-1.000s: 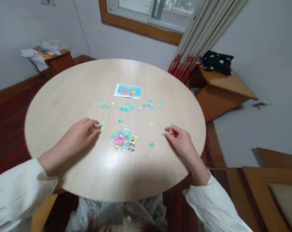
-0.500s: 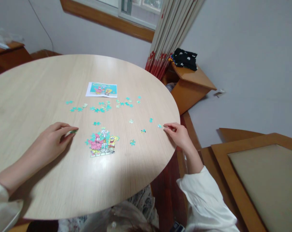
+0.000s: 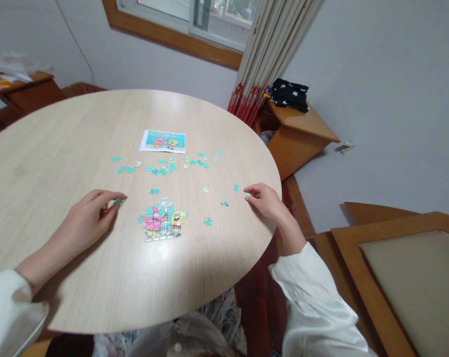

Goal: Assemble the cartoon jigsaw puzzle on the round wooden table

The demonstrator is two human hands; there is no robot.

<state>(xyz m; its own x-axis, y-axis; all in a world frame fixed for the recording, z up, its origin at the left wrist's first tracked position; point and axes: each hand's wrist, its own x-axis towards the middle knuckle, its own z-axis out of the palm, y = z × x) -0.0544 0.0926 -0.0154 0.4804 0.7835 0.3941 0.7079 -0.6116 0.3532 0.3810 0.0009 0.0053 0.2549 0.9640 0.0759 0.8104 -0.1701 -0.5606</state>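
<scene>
My left hand point(image 3: 92, 215) pinches a green-teal puzzle piece point(image 3: 118, 201) between thumb and fingertips, left of the partly joined jigsaw puzzle point(image 3: 162, 220). That puzzle shows a pink starfish, a pale tall figure and a yellow sponge. At the table's right side, my right hand point(image 3: 263, 199) has its thumb and fingers closed on a small pale-teal puzzle piece point(image 3: 247, 195), partly hidden by the fingertips. Close by lie a teal piece point(image 3: 236, 188), a dark-and-yellow piece point(image 3: 223, 204) and another patterned piece point(image 3: 207, 221).
Several loose teal pieces point(image 3: 161, 167) are spread across the round wooden table point(image 3: 79, 129), below a printed reference picture point(image 3: 165, 142). A joined teal pair point(image 3: 155, 191) sits above the puzzle. Beyond the table's right edge stands a wooden cabinet point(image 3: 302, 134) with dark cloth point(image 3: 290, 94).
My right hand has moved left onto the pale-teal piece, its fingertips now covering part of it. The left hand still holds its piece. The whole view has shifted slightly.
</scene>
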